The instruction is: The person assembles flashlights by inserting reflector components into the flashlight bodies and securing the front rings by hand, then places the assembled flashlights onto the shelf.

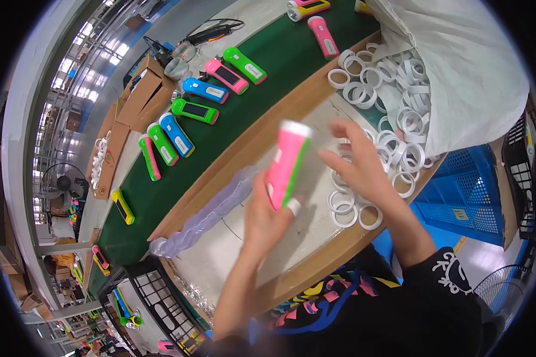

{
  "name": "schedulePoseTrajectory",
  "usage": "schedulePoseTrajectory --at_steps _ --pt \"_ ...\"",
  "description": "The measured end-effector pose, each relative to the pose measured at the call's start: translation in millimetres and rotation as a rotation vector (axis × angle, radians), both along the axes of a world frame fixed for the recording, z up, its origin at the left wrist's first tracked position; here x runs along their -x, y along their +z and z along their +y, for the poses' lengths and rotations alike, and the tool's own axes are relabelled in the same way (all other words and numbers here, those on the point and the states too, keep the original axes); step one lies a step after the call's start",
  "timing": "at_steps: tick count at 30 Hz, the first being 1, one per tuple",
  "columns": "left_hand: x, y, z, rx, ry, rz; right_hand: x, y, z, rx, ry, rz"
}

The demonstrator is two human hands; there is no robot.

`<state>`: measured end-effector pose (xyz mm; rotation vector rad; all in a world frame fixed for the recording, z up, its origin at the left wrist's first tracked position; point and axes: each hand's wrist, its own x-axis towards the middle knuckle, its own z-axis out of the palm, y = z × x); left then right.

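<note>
My left hand (262, 217) is wrapped around a pink and green flashlight (287, 163), which it holds tilted slightly, with a white end pointing up. Something white wraps one finger of this hand. To the right, my right hand (361, 162) has its thumb and fingers apart with nothing between them. It is in the air beside a pile of white plastic rings (370, 218) on the wood-edged worktop (321, 238). Left of the flashlight lies a long stack of clear plastic rings (214, 211).
Flashlights in several colours, including a blue one (205, 90), lie along a green conveyor belt (244, 107). A white sack (458, 71) stands behind the rings. Cardboard boxes (143, 98) are beyond the belt. A blue crate (458, 193) is at right, a black crate (164, 297) at lower left.
</note>
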<state>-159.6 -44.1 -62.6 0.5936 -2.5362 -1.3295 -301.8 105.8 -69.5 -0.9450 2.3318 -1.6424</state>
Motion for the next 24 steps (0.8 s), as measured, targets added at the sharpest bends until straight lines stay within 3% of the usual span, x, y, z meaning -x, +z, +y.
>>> schedulePoseTrajectory --at_steps 1,3,5,7,9,10,12,14,16,18,22,24 --pt "15 11 -13 0.082 0.017 -0.073 7 -1 9 -0.215 0.012 0.351" --pt "56 9 -43 0.14 -0.05 0.037 0 1 12 -0.447 0.055 0.46" --pt "103 12 -67 -0.271 -0.073 0.075 -3 2 12 -0.702 0.145 0.497" --pt "148 10 -92 0.069 0.012 0.178 2 0 12 -0.803 0.253 0.467" --pt "186 -3 -126 0.386 0.065 0.073 2 -4 15 -0.755 0.253 0.469" --pt "206 -11 -137 0.389 0.066 0.065 4 -4 16 -0.753 0.277 0.478" --pt "241 -23 -157 0.648 0.04 -0.157 11 -4 15 -0.656 0.276 0.551" --pt "270 -33 -157 0.617 0.109 -0.242 15 -13 13 -0.468 0.28 0.46" --pt "296 -47 -146 0.53 0.192 -0.415 28 -15 8 -0.448 0.348 0.371" --pt "299 -51 -143 0.642 0.193 -0.499 20 -15 4 -0.371 0.384 0.367" --pt "295 -41 -160 0.74 0.163 -0.595 13 -4 8 -0.382 0.461 0.383" --pt "277 -44 -170 0.717 0.192 -0.596 11 7 16 -0.552 0.453 0.347"
